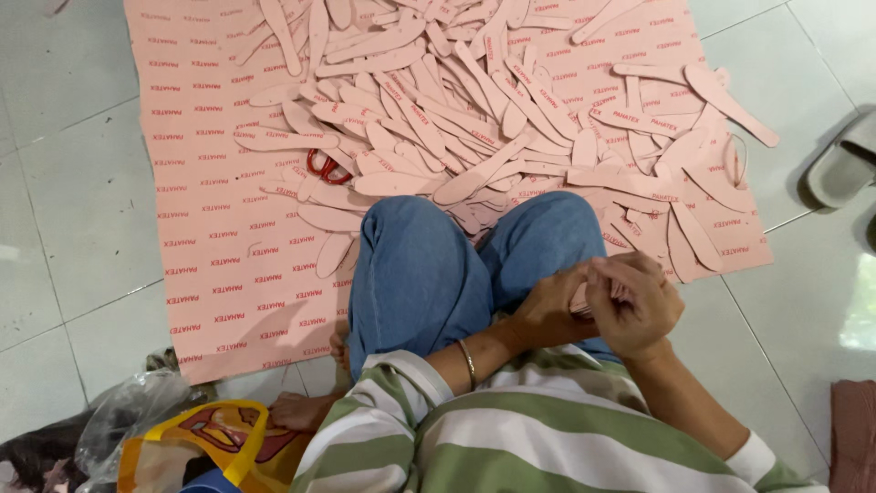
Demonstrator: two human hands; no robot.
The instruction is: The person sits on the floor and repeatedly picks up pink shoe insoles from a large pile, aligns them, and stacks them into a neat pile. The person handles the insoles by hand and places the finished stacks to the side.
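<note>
We are gripping flat pink strips (578, 298) in our left hand (547, 310) and right hand (634, 306), red scissors (325, 166) lying among the piled cut-outs (474, 119)

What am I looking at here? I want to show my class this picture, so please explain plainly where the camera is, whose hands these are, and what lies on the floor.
The camera sits on a person's head, looking down at their lap. The left hand and right hand meet over the knees, pinching a small bunch of pink strips. Ahead, on the tiled floor, lies a printed pink sheet heaped with long pink cut-out pieces. Red-handled scissors lie among them. A grey sandal sits to the right.
</note>
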